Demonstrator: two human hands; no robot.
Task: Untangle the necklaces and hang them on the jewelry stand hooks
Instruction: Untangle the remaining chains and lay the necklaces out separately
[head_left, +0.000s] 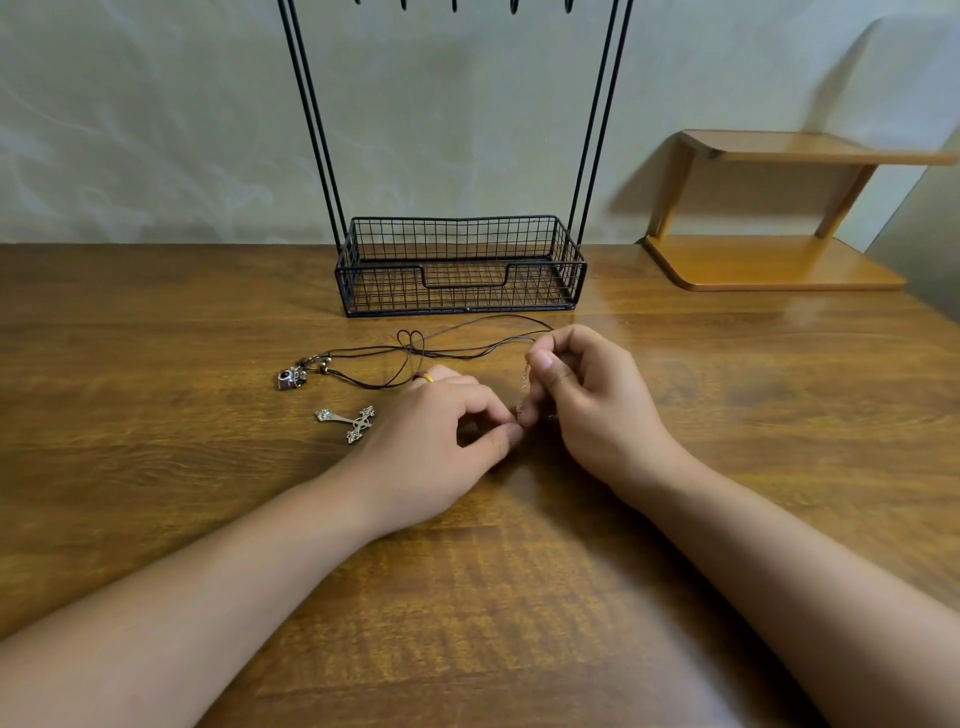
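Your left hand (441, 431) and right hand (587, 395) meet in front of the black wire-basket jewelry stand (460, 270), each pinching a thin silvery chain (523, 384) that runs between their fingertips. The dark brown cord necklace (441, 343) with beads and a small metal charm lies looped on the wooden table (156, 338) just before the stand, and the ornate silver cross pendant (348, 422) lies nearer you, touching your left hand. No writing is readable.

On my wooden table (675, 519): wire stand (460, 270) at twelve, corded necklaces (415, 353) and cross pendant (349, 422) toward ten, shelf (769, 260) at two.
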